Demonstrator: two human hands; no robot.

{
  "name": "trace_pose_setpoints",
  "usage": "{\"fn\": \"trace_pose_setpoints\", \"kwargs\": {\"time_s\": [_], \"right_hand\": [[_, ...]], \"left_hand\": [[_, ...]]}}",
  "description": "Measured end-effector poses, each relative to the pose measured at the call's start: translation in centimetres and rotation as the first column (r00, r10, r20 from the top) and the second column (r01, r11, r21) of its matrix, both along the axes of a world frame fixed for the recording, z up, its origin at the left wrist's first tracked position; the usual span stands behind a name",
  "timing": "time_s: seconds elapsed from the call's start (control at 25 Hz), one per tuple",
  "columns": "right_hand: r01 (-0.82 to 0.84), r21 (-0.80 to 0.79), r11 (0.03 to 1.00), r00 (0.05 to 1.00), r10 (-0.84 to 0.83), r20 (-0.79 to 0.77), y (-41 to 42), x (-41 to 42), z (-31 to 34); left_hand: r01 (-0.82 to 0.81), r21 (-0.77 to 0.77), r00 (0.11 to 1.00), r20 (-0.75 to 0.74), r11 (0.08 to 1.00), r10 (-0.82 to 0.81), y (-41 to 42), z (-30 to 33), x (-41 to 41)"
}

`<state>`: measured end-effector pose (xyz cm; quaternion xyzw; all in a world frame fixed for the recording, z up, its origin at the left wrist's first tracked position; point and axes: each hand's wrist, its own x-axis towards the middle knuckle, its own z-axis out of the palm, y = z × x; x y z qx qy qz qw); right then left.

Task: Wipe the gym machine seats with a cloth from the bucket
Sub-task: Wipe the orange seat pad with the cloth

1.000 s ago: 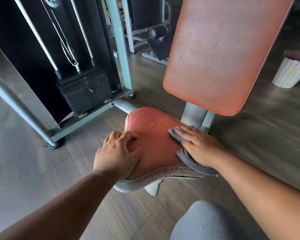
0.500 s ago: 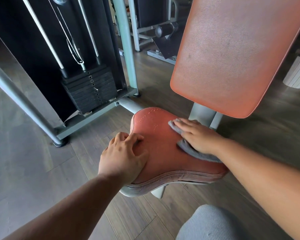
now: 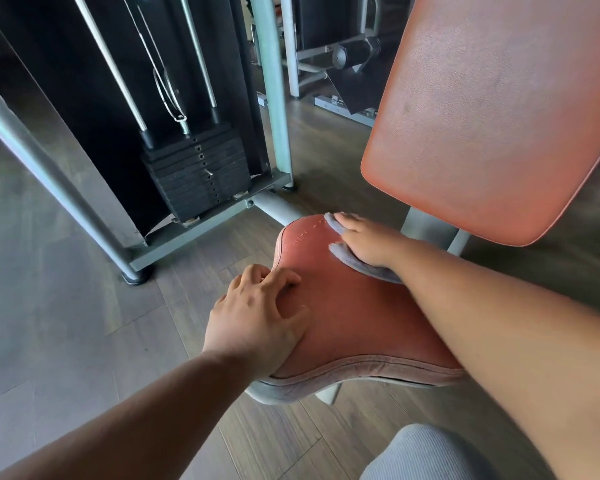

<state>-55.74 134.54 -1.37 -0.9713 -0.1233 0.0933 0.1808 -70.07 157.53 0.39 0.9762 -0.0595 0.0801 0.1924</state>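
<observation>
- Backrest [image 3: 492, 109]: large orange-red pad, tilted, filling the upper right. Its wipe status cannot be judged.
- Weight stack [image 3: 196, 174] and grey frame, left; wood-look floor beneath. No bucket in view.
- Seat [image 3: 354, 317]: orange-red pad with worn piping along the near edge, low centre. Judged step: wiping this seat, stroke at its far end.
- Right hand [image 3: 368, 240]: forearm reaches across the seat, palm down, fingers flat and together, pressing the cloth onto the far edge below the backrest.
- Left hand [image 3: 257, 320]: palm on the seat's left edge, fingers spread and slightly curled, holding nothing; it looks like bracing.
- Cloth [image 3: 357, 261]: grey, folded, trapped under the right palm, edges showing at the fingertips and wrist.
- Small droplets [image 3: 305, 233] beside the cloth. Next move likely: sweep left over them with even pressure.
</observation>
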Motion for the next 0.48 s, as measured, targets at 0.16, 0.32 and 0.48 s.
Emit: {"fn": "trace_pose_setpoints", "kwargs": {"time_s": [0.16, 0.32, 0.48], "right_hand": [[-0.255, -0.125, 0.959, 0.959, 0.268, 0.094, 6.6, 1.4, -0.2], [-0.337, 0.088, 0.937, 0.941, 0.331, 0.074, 1.6, 0.6, -0.8], [-0.035, -0.030, 0.999, 0.999, 0.034, -0.035, 5.4, 3.6, 0.7]], "left_hand": [[-0.003, -0.016, 1.000, -0.006, 1.000, 0.003, 0.2, 0.1, 0.0], [0.005, -0.024, 1.000, 0.005, 1.000, -0.005, 0.1, 0.0, -0.1], [-0.006, -0.020, 1.000, -0.018, 1.000, 0.006, 0.0, 0.2, -0.1]]}}
